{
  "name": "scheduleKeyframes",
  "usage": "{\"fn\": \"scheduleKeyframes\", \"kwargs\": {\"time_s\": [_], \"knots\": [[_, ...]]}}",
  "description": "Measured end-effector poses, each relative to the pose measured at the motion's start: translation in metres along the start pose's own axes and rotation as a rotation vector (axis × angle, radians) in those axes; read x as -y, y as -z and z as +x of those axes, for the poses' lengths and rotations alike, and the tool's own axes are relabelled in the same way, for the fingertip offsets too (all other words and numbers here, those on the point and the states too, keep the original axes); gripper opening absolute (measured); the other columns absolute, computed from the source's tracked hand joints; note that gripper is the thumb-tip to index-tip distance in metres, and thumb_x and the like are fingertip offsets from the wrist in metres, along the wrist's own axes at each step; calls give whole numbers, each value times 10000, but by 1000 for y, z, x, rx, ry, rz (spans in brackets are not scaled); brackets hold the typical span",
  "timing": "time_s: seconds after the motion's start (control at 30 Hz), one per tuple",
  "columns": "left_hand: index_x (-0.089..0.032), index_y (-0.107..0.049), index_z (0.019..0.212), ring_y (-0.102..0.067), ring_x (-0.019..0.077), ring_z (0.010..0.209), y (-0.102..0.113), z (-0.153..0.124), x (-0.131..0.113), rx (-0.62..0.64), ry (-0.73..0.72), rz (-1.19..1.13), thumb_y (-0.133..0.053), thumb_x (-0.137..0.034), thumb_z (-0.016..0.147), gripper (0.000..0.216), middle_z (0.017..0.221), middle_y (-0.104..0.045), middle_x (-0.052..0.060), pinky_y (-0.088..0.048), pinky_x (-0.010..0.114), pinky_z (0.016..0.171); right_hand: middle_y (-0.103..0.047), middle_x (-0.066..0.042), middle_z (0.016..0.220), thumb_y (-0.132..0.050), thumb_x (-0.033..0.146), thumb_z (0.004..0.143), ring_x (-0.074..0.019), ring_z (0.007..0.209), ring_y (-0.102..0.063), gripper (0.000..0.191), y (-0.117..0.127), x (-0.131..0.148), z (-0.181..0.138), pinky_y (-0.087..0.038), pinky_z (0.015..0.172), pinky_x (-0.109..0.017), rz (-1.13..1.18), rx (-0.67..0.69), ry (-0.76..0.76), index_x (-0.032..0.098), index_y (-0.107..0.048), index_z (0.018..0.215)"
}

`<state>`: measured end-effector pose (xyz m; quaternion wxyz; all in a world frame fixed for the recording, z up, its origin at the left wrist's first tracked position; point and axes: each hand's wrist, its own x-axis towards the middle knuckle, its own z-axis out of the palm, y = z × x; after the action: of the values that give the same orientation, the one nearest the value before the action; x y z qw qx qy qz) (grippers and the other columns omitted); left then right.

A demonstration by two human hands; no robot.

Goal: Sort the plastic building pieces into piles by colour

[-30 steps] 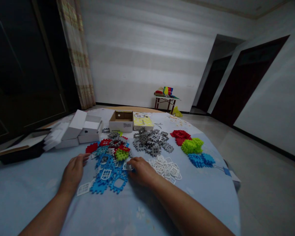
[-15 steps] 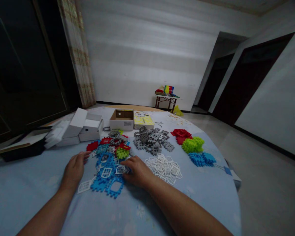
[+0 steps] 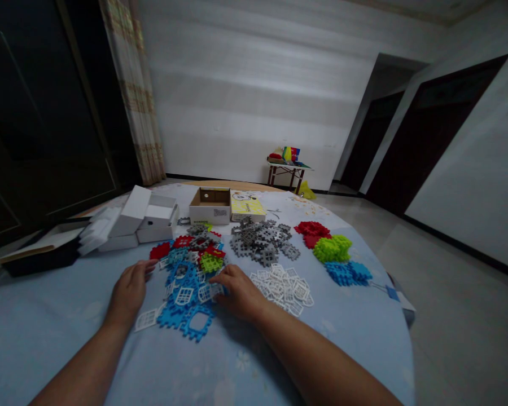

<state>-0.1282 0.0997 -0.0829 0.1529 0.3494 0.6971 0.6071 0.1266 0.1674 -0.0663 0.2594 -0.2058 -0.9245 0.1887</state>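
My left hand [image 3: 129, 290] rests on the cloth at the left of a mixed pile of building pieces, fingers stretched out and holding nothing. Its fingertips lie close to a red piece [image 3: 160, 250]. At the pile's right edge, my right hand [image 3: 241, 294] has thumb and forefinger closed on a white lattice window piece [image 3: 205, 293]. Blue toothed panels [image 3: 171, 317] make up the near part of the pile, with another white window piece [image 3: 183, 296] on top. A lime green panel [image 3: 211, 262] and red and grey pieces lie behind.
Right of the pile are a heap of white window pieces [image 3: 283, 286] and a grey heap [image 3: 260, 241]. Red [image 3: 312, 230], lime [image 3: 332, 248] and blue stacks [image 3: 347, 273] line the table's right side. An open box [image 3: 209, 214], yellow lid [image 3: 248, 210] and white boxes [image 3: 129, 217] stand behind.
My right hand and the white window piece at its fingertips have shifted very slightly, and the piece sits at a different angle. My left hand stays in about the same place.
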Motion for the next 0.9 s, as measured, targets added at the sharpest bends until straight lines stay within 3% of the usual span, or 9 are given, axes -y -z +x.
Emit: {"fn": "scheduleKeyframes", "kwargs": {"time_s": [0.2, 0.47, 0.73, 0.9], "knots": [[-121, -590, 940, -541, 215, 978, -1, 0, -1, 0, 5, -6, -337, -486, 766, 477, 1044, -581, 123, -416, 404, 921, -558, -30, 908, -514, 35, 727, -129, 843, -530, 354, 10, 3, 0, -443, 765, -246, 135, -44, 38, 221, -616, 1011], [-125, -588, 944, -552, 218, 956, -2, 0, -4, -1, 24, 29, -317, -480, 774, 478, 1019, -587, 118, -399, 428, 933, -567, -17, 816, -493, 66, 737, -108, 709, -518, 312, 53, -11, -9, -433, 696, -241, 157, -186, -151, 207, -628, 981], [-129, -591, 942, -553, 219, 957, 0, -2, -5, -11, 15, 46, -303, -487, 780, 487, 1013, -592, 114, -415, 421, 919, -539, -75, 1040, -645, 355, 708, -208, 993, -459, 370, 20, 2, -14, -354, 857, -331, -58, 107, -124, 220, -597, 1049], [-123, -591, 948, -556, 218, 951, 1, 0, 0, -18, 9, 43, -305, -500, 777, 504, 1004, -594, 118, -423, 416, 913, -539, -67, 1033, -703, 393, 635, -222, 996, -446, 390, 13, 4, -11, -345, 840, -342, -73, 118, -166, 211, -596, 963]]}}
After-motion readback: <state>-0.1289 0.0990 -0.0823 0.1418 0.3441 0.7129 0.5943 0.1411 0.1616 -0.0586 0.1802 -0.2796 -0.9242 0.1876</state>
